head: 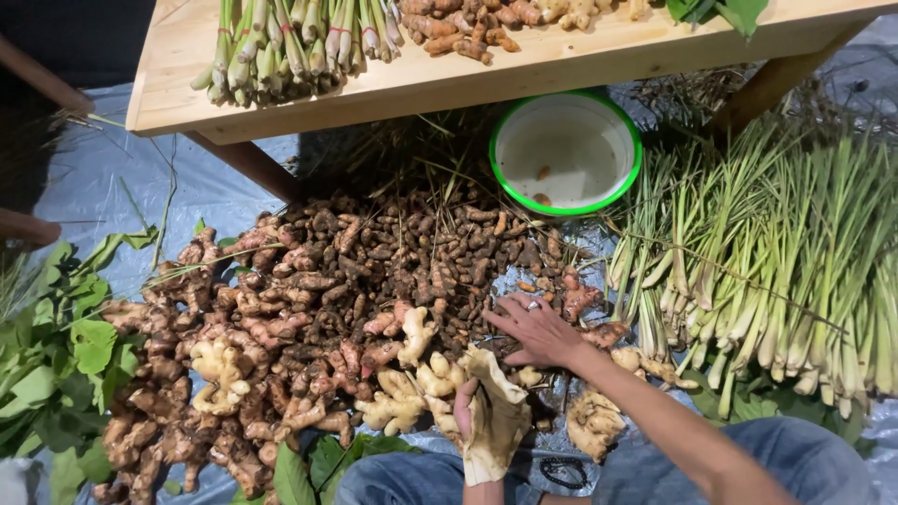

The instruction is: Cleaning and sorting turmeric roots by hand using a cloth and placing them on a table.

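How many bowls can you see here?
1. A white bowl with a green rim sits on the ground under the wooden table's edge, beyond the pile of roots. Others may be hidden beneath the table.

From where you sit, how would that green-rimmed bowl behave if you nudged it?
The bowl looks light: only a couple of small bits lie inside. Being wide and shallow, it would probably slide on the grey sheet rather than tip, though the straw around it might snag it.

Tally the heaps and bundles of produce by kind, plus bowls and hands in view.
Lemongrass bundles: 2
Root heaps: 2
Leafy green piles: 2
Green-rimmed bowl: 1
Hands: left hand, right hand: 2
Total: 9
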